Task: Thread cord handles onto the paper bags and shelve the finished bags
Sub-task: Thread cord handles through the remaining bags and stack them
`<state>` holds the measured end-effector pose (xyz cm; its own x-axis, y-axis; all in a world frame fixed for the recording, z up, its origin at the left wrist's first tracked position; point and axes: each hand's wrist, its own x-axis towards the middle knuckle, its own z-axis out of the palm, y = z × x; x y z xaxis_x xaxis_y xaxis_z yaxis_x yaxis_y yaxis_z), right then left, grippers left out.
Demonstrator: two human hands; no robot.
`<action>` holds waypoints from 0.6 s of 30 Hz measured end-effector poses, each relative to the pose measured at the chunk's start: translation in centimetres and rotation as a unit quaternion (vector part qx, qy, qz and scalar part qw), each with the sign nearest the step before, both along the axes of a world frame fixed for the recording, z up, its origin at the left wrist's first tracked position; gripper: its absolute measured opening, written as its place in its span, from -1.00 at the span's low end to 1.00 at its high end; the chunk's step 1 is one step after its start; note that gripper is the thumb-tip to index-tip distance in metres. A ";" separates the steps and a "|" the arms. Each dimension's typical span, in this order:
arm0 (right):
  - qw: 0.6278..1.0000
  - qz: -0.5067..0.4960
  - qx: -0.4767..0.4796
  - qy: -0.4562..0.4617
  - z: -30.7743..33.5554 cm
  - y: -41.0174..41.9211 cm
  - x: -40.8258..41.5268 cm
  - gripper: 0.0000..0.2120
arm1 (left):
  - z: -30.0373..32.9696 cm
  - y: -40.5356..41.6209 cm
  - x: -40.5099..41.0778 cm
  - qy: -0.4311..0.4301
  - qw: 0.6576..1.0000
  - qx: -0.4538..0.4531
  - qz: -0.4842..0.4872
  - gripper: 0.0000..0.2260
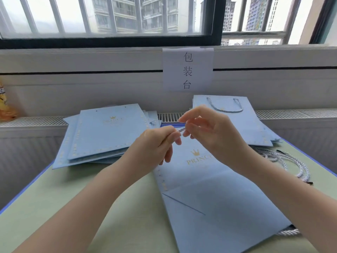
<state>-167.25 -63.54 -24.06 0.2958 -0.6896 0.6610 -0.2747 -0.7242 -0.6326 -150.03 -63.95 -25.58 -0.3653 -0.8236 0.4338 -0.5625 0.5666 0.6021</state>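
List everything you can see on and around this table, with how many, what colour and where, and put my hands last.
unthreaded bags: a stack, count unclear, light blue, far left of table
finished bags: a stack, count unclear, light blue, top one with cord handle, far right
bag: one, light blue, flat under the hands
loose cords: several, white-blue, right edge
cord: one, white-blue, pinched between both hands
sign: one, white, on wall
table: one, pale green, blue edge
left hand: pinching cord
right hand: pinching cord

Unthreaded bags stacked far left, finished bags far right, loose cords before them.
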 end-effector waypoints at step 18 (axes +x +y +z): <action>0.982 -0.120 0.058 0.133 -1.3 -2.0 -1.5 -0.89 | 0.9 -0.6 1.5 0.291 0.948 0.123 0.032 -0.69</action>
